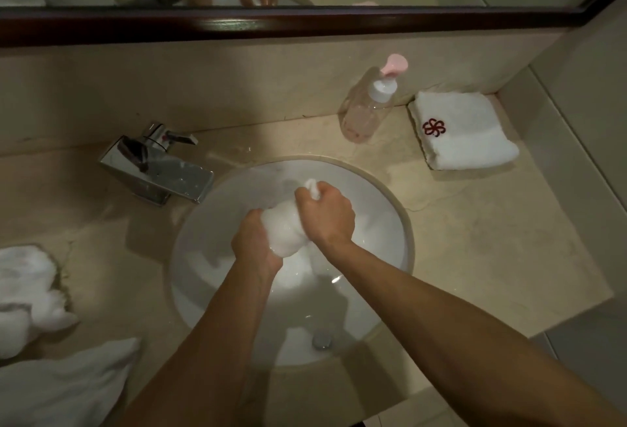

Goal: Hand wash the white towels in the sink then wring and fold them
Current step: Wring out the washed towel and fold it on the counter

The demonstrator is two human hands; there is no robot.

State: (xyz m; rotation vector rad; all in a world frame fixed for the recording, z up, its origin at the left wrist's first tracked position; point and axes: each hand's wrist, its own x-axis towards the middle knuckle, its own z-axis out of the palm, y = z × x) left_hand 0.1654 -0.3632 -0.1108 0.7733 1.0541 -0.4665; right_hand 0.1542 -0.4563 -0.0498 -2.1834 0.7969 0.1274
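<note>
2 hands, left hand (256,243) and right hand (327,214), curl their fingers tight round a bunched white towel (286,230) over the sink (383,223).

A wet white towel (285,226) is bunched into a thick twisted roll above the round white sink (383,216), held between both hands, with a small end poking out past the far hand. A folded white towel (464,135) with a dark red flower emblem lies flat at the tabletop's right rear corner, well apart from the basin. Left of the sink, a crumpled white towel (27,291) sits in a loose heap near the tabletop edge, and another white towel (64,389) lies spread just in front of it.
</note>
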